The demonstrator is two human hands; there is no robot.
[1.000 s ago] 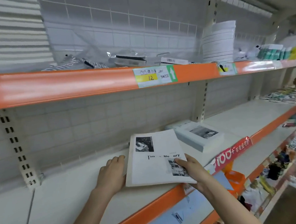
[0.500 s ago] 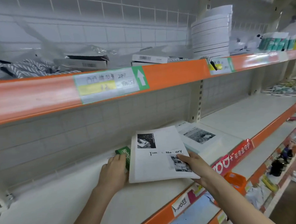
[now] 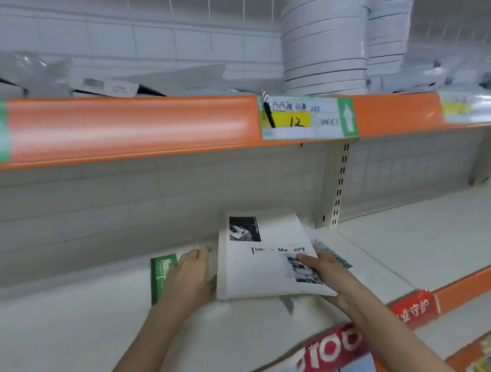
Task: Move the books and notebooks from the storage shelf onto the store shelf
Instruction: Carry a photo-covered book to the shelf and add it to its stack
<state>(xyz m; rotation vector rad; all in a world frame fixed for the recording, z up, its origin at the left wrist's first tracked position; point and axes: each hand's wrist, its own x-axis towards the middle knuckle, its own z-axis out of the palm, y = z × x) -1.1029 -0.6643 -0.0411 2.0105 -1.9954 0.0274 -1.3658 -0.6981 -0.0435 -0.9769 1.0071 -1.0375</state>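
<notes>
A white book (image 3: 261, 268) with black photos on its cover lies tilted above the white store shelf (image 3: 74, 325). My right hand (image 3: 327, 278) grips its lower right corner, thumb on the cover. My left hand (image 3: 191, 275) rests on a green notebook (image 3: 159, 278) that lies flat on the shelf just left of the white book, its fingers partly covering it. Under the white book's right edge the cover of another white book (image 3: 330, 254) peeks out.
An upper shelf with an orange front rail (image 3: 134, 126) carries stacked white plates (image 3: 324, 43) and wrapped packs. A slotted upright (image 3: 339, 180) stands behind the books. Red promo tags (image 3: 335, 350) hang on the shelf's front edge. More shelf surface (image 3: 428, 232) runs to the right.
The view has swung left and closer. The green notebook has come out from under the white book to the left, with my left hand on it. My right hand keeps hold of the white book.
</notes>
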